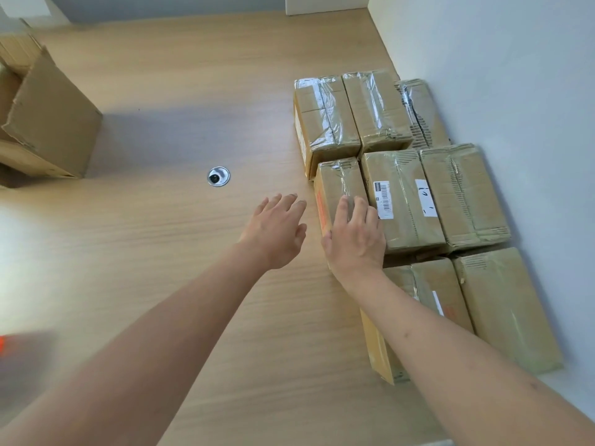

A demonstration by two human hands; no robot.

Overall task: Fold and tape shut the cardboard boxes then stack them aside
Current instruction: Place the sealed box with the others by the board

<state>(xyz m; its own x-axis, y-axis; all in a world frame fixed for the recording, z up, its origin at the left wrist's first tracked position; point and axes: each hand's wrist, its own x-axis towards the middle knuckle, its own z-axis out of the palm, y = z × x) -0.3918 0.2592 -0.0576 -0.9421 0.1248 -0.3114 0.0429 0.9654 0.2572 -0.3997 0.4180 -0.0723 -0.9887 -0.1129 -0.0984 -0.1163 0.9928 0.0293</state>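
Several taped cardboard boxes [402, 194] stand packed together in rows along the white wall on the right of the wooden table [193, 252]. My right hand [355, 236] lies flat with spread fingers on the near end of the leftmost middle-row box [338, 180], thumb at its left edge. Just left of that box hovers my left hand [277, 230], fingers straight and holding nothing, above the tabletop.
A large open cardboard carton [48, 123] with raised flaps sits at the left edge. A round metal cable grommet [218, 176] is set into the tabletop. Something blurred and orange [2, 344] shows at the far left edge.
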